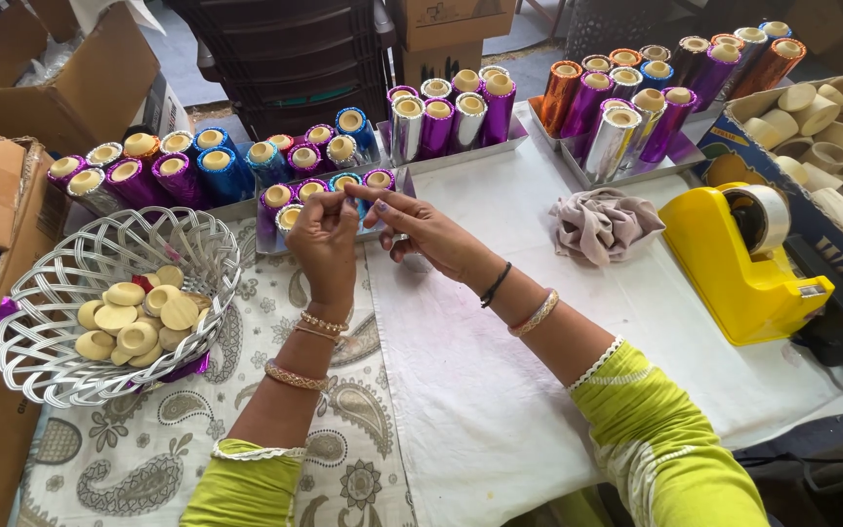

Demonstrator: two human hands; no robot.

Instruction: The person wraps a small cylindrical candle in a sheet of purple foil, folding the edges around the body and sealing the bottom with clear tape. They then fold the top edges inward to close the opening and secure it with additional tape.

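Note:
My left hand [324, 239] and my right hand [421, 229] meet over the table's middle, fingertips pinched together on something too small to make out. Just behind the fingers stands a tray of short foil-wrapped tubes [316, 190] in purple and blue. A white woven basket [46, 361] at the left holds several pale round caps [134, 317]. Both wrists wear bangles and the sleeves are lime green.
More trays of shiny foil tubes [451, 112] line the back, with taller ones [636, 102] at the right. A crumpled grey cloth [602, 224] and a yellow tape dispenser [743, 259] sit at the right, next to a box of bare tan tubes [831, 127]. Cardboard boxes [2, 195] stand at the left.

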